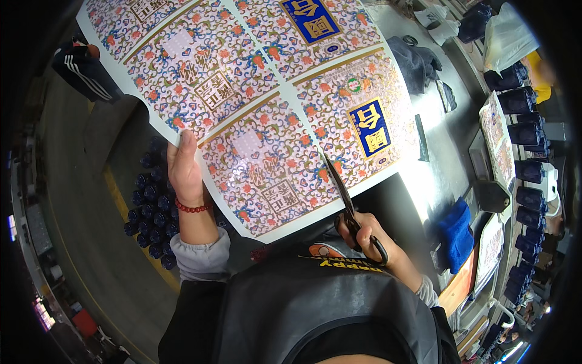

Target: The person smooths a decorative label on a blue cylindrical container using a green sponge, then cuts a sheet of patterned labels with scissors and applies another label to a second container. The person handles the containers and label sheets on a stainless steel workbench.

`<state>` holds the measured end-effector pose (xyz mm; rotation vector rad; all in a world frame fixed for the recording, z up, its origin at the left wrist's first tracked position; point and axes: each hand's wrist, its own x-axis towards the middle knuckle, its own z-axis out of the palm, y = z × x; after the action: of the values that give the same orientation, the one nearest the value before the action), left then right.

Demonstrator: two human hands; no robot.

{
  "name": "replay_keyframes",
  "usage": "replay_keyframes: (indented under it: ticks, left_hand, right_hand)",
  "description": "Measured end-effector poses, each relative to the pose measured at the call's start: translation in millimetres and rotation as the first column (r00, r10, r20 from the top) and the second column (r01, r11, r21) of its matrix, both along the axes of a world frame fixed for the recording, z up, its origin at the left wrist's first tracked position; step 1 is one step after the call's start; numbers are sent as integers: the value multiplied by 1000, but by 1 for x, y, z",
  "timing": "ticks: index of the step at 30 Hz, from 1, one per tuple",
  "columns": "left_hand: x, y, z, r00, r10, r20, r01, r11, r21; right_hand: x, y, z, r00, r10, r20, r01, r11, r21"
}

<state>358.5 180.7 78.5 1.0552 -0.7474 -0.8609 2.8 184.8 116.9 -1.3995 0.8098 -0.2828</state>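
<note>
A large printed sheet (pixel 260 158) with a floral pattern, blue label panels and white margins spreads out in front of me. My left hand (pixel 186 171), with a red bead bracelet at its wrist, pinches the sheet's left edge, thumb on top. Black-handled scissors (pixel 343 189) are gripped in my right hand (pixel 371 239), fingers through the handles. Their blades point away from me and lie at the white strip between two printed panels, near the sheet's close edge. How far the cut runs is hard to make out.
To the right a metal worktable (pixel 424 121) carries a dark grey cloth (pixel 415 60) and a blue cloth (pixel 456 233). Several dark blue bottles (pixel 522 133) line its far side. More dark bottles (pixel 154 212) stand low on the left, by a yellow floor line (pixel 124 206).
</note>
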Motion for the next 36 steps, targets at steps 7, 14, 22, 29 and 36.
replay_keyframes:
  ticks: [7,14,22,29,36]
  left_hand:
    - [-2,1,0,997,27,-73,-27,1000,-1]
    - [-1,-1,4,999,-9,-35,8,1000,-18]
    - [-1,1,3,998,-13,-63,13,1000,7]
    - [-2,1,2,983,-76,-166,77,997,1]
    - [-4,-1,5,990,-88,-108,88,996,-7]
  right_hand:
    - [3,2,2,1000,0,-6,0,999,-44]
    - [-8,-4,3,998,67,-1,-67,998,7]
    - [-6,-12,-4,995,92,44,-92,996,-13]
    - [8,-13,3,999,32,9,-32,995,91]
    - [10,-12,0,998,49,43,-51,998,37]
